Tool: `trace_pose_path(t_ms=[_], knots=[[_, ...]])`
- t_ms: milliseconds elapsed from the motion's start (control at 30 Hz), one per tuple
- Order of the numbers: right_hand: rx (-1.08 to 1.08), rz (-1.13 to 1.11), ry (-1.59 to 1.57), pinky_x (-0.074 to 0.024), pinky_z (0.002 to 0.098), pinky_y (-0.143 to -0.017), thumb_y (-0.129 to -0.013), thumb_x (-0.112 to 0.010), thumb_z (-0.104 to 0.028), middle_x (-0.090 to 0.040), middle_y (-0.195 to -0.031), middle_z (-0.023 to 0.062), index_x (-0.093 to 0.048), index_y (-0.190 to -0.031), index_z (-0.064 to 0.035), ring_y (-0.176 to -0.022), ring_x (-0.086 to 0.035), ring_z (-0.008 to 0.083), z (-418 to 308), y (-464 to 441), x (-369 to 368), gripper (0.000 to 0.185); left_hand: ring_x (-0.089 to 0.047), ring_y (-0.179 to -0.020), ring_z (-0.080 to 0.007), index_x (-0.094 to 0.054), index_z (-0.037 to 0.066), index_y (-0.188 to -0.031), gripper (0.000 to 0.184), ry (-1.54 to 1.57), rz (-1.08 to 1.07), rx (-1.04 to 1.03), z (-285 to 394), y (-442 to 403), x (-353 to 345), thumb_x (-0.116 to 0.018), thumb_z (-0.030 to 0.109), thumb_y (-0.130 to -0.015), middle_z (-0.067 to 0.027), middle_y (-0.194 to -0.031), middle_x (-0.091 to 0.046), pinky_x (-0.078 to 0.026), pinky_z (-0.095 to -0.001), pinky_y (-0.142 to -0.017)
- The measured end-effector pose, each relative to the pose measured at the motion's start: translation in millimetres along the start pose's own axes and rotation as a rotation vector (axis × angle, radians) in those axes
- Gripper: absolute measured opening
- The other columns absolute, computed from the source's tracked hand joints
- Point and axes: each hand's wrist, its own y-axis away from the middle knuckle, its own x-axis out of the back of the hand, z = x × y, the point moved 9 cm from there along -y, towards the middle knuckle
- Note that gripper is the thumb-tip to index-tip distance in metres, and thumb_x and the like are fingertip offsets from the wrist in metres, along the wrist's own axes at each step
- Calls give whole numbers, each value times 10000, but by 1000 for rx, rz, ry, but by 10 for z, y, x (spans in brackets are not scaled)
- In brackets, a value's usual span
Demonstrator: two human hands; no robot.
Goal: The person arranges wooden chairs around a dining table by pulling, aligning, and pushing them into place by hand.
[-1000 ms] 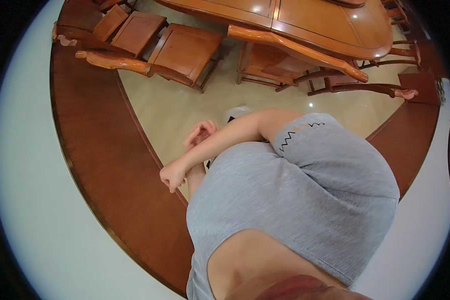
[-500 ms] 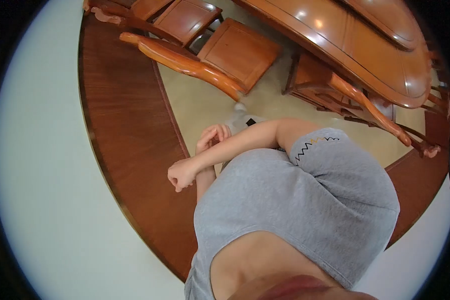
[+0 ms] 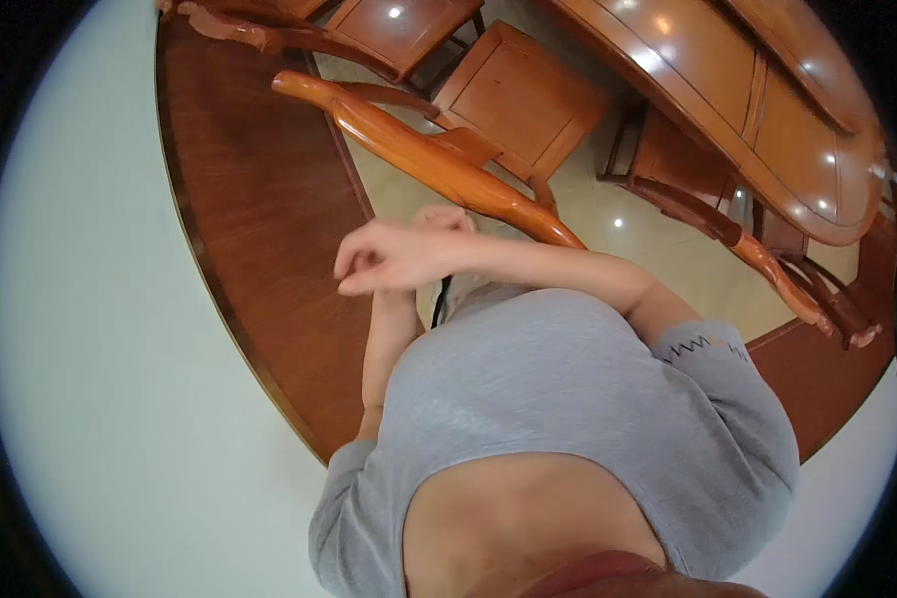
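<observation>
My right arm crosses in front of my grey shirt [image 3: 528, 379] toward the left. At its end, my right hand [image 3: 394, 257] is loosely curled, with a gap between thumb and fingers and nothing visible in it. It is slightly blurred. My left hand [image 3: 443, 215] lies beyond the right wrist and is mostly covered by it; a bit of curled finger shows, but its grip cannot be made out. Both hands are near the curved top rail of a polished wooden chair [image 3: 439, 171], and whether they touch it I cannot tell.
More wooden chairs [image 3: 394, 38] line up at the upper left. A large glossy wooden table [image 3: 708, 90] fills the upper right, with another chair [image 3: 688, 164] against it. Dark wood flooring or panelling [image 3: 239, 179] and a pale wall [image 3: 80, 299] run along the left.
The view has shifted, and the chairs sit further right in it. Both hands have moved up in the view, and my right hand has loosened from a tighter curl. More of my left hand is covered.
</observation>
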Motion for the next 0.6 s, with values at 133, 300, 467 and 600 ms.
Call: trace_pose_path(t_ms=[133,300,467,600], knots=[[-165,492,-68,-479,277,-646,-808,-620,-207,-632,-778,76,-600,-985,-11,-734,-595,119,415,142,1019,265,-543,-484,-177,-575,-14,-742,292,59,-229,422,69,53,880,-472,230,-863,-149,-695,-600,-347,-231,-349],[-511,939,389,-481,291,-661,-798,-621,-221,-645,-803,124,-604,-985,0,-734,-612,166,1073,605,1770,289,-570,-521,-164,-587,-36,-881,261,-309,-39,666,201,9,2039,-446,184,-880,-188,-778,-617,-385,-225,-373],[-912,676,572,-483,383,-736,-737,-634,-291,-639,-895,189,-631,-919,6,-842,-615,329,1907,799,1681,349,-612,-732,-216,-445,-24,-1198,453,186,126,559,187,-595,2672,-404,321,-906,-212,-1006,-586,-483,-265,-547],[-1013,703,501,-487,373,-693,-741,-634,-250,-644,-783,181,-630,-914,7,-696,-640,277,1740,768,1446,310,-600,-827,-274,-505,5,-1117,476,654,271,583,214,-860,2621,-479,399,-850,-185,-1040,-578,-510,-363,-680]])
